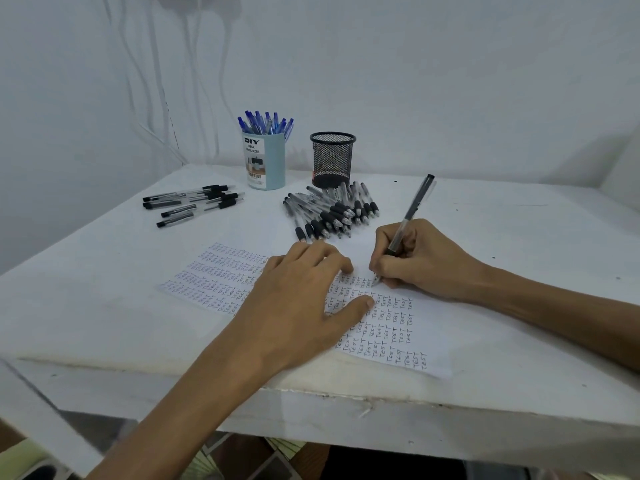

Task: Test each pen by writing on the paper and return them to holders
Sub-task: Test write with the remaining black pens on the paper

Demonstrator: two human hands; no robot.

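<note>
A white sheet of paper point(426, 337) covered with rows of the word TEST lies on the table. My left hand point(298, 306) presses flat on it, fingers spread. My right hand point(419, 261) grips a black pen point(412, 213) with its tip touching the paper near the top of the written rows. A light blue holder point(265, 161) at the back holds several blue pens. Beside it stands a black mesh holder point(331, 159), which looks empty.
A heap of several black pens point(332, 211) lies in front of the mesh holder. Another small group of black pens point(194, 202) lies at the left of the white table point(104, 299). A white wall stands close behind.
</note>
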